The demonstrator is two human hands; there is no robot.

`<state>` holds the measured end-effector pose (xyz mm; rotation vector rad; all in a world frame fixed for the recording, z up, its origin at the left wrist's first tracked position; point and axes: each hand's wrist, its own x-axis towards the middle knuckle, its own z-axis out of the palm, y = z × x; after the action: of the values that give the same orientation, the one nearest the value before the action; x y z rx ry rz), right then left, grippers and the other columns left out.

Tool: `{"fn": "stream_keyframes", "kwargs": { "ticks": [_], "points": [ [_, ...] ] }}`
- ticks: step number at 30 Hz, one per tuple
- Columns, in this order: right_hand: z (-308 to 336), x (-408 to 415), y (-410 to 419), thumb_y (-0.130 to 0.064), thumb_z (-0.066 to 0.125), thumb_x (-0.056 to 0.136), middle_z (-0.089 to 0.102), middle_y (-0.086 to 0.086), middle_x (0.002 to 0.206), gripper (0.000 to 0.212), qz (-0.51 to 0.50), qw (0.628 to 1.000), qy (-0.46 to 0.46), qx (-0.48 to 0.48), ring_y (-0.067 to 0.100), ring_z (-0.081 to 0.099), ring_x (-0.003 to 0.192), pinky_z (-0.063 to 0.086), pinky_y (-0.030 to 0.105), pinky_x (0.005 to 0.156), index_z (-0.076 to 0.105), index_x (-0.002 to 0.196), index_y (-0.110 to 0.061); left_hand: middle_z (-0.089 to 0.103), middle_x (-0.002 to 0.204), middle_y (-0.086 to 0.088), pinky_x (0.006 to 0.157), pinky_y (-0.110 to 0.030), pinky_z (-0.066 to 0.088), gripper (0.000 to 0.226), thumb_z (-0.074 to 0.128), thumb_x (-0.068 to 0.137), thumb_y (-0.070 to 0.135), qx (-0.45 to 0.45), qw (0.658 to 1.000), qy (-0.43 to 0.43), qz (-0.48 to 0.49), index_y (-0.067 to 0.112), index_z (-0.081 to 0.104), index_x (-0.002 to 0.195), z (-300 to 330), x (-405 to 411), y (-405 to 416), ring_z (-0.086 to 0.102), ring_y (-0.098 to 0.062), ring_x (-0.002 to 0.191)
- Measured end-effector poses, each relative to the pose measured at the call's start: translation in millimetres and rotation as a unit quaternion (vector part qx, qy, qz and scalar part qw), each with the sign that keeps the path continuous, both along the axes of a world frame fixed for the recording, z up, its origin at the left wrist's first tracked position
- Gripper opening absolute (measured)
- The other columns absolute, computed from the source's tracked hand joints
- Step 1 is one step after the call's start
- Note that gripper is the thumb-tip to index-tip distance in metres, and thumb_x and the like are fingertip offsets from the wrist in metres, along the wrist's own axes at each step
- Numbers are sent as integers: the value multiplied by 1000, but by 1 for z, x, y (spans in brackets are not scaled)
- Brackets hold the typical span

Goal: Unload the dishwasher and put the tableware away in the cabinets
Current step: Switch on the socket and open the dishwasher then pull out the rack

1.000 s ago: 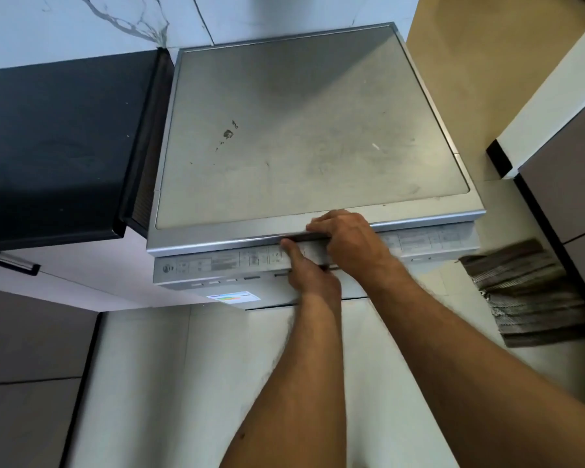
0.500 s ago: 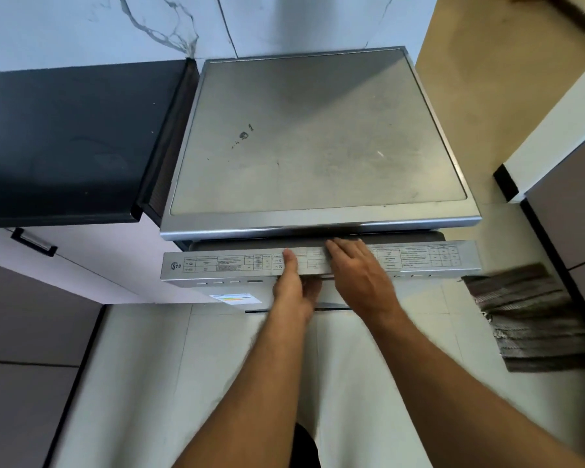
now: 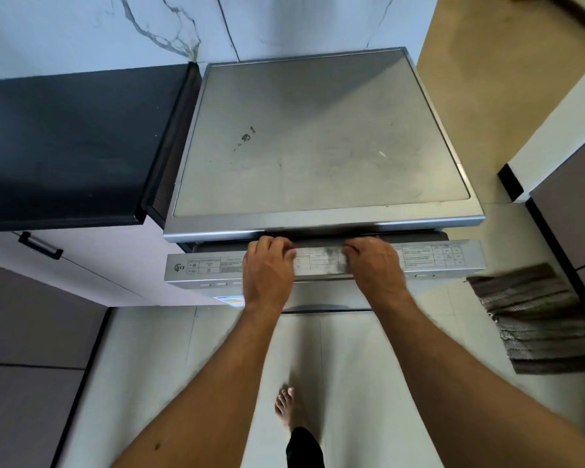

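Note:
A grey freestanding dishwasher (image 3: 318,136) stands below me, seen from above. Its door (image 3: 210,266) is tilted a little way out from the body, so a dark gap shows under the top's front lip. The door's top edge carries a printed control strip. My left hand (image 3: 267,268) grips that top edge left of centre, fingers curled over it into the gap. My right hand (image 3: 374,265) grips the same edge right of centre in the same way. No tableware is visible; the inside is hidden.
A black countertop (image 3: 65,143) over a pale drawer with a black handle (image 3: 40,245) adjoins the dishwasher's left side. A striped grey mat (image 3: 534,319) lies on the tiled floor at right. Cabinets (image 3: 568,204) stand far right. My bare foot (image 3: 289,410) is on the floor below.
The door has swung further out from the body. My hands have moved apart along its top edge, and my view has pulled back.

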<state>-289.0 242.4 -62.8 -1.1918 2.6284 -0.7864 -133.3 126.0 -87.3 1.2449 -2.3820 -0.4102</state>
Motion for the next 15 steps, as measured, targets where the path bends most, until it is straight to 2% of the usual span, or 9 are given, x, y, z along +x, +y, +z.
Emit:
{"fn": "stream_keyframes", "kwargs": {
  "ticks": [2, 5, 8, 10, 12, 15],
  "points": [
    [-3, -2, -4, -25, 57, 97, 71, 7, 90, 22, -14, 1000, -11, -3, 24, 60, 85, 36, 27, 73, 75, 97, -13, 61, 104, -1, 91, -41, 46, 25, 53, 96, 39, -13, 1000, 3, -10, 19, 65, 106, -10, 8, -8, 51, -25, 101],
    [-10, -4, -5, -22, 59, 96, 70, 7, 91, 19, -21, 999, -35, -15, 24, 57, 92, 36, 28, 76, 75, 96, -12, 59, 92, -1, 85, -43, 44, 33, 43, 98, 47, -33, 999, -22, -17, 20, 63, 94, -13, 9, -14, 51, -24, 89],
    [-19, 4, -2, -14, 60, 95, 64, 5, 93, 15, -37, 996, -56, -53, 23, 52, 95, 31, 23, 76, 73, 91, -10, 61, 82, -2, 78, -40, 42, 35, 55, 93, 49, 32, 999, -29, -12, 18, 62, 79, -2, 4, -28, 51, -25, 84],
    [-23, 11, 0, -9, 60, 94, 61, 5, 103, 13, -51, 994, -66, -73, 22, 50, 103, 33, 20, 82, 72, 90, -8, 60, 81, -1, 76, -39, 42, 36, 61, 90, 51, 51, 998, -20, -26, 18, 61, 77, -1, 7, -31, 51, -24, 83],
    [-23, 15, 4, -7, 60, 93, 59, 6, 117, 11, -53, 992, -87, -72, 23, 47, 114, 35, 20, 91, 71, 91, -7, 60, 90, 0, 78, -38, 45, 37, 56, 91, 55, 32, 999, -15, -29, 19, 64, 91, -7, 15, -23, 51, -22, 88],
    [-23, 14, 8, -5, 60, 92, 58, 8, 121, 12, -29, 994, -95, -41, 26, 49, 117, 42, 29, 95, 70, 88, -8, 63, 115, 1, 102, -41, 42, 48, 36, 99, 54, -37, 995, -86, -29, 22, 62, 122, -16, 22, -9, 54, -23, 108]
  ]
}}
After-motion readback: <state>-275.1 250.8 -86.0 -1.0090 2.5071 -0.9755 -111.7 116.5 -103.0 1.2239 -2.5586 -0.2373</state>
